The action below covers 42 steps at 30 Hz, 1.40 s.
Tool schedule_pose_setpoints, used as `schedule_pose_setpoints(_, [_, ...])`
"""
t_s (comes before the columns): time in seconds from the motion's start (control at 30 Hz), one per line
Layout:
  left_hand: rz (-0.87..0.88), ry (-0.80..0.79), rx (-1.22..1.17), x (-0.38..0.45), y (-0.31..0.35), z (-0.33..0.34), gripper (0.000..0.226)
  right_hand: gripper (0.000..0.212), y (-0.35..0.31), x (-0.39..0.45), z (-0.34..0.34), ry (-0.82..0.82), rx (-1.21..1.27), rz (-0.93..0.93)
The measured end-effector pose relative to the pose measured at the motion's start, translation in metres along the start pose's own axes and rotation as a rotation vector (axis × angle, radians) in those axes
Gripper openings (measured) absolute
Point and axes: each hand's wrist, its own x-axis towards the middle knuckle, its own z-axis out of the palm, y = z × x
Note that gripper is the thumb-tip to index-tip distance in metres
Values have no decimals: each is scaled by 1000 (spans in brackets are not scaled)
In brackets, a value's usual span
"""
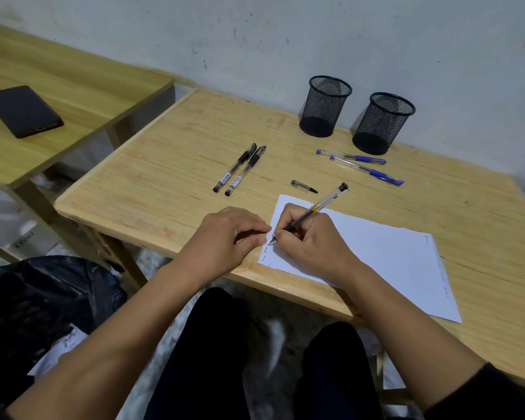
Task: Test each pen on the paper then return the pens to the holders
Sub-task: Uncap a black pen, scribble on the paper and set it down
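Clear plastic pen [312,210], black ink, gripped in right hand [311,241] low on dark rubber sleeve, tip on paper [376,253] at its left edge. Left hand [228,237], fingers loosely curled, holds nothing, touches paper's left edge. Loose cap [303,187] just beyond paper. Two capped black pens [240,170] beyond paper, to left; two blue pens [359,165] beyond paper, near two mesh holders [356,113], both empty. Judgement: pens light, stiff, smooth barrel likely slippery; take by rubber sleeve. Paper thin, may slide on desk [164,165]; pin it.
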Motion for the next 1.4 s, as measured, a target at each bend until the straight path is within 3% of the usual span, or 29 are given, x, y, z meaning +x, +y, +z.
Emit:
schedule_pose_setpoints(1.03, [-10, 6, -11, 1, 2, -1, 23, 10, -1, 1, 3, 63, -16, 11])
schedule_pose_setpoints(1.4, [-91, 18, -8, 35, 17, -1, 26, 11, -8, -3, -25, 431, 617, 234])
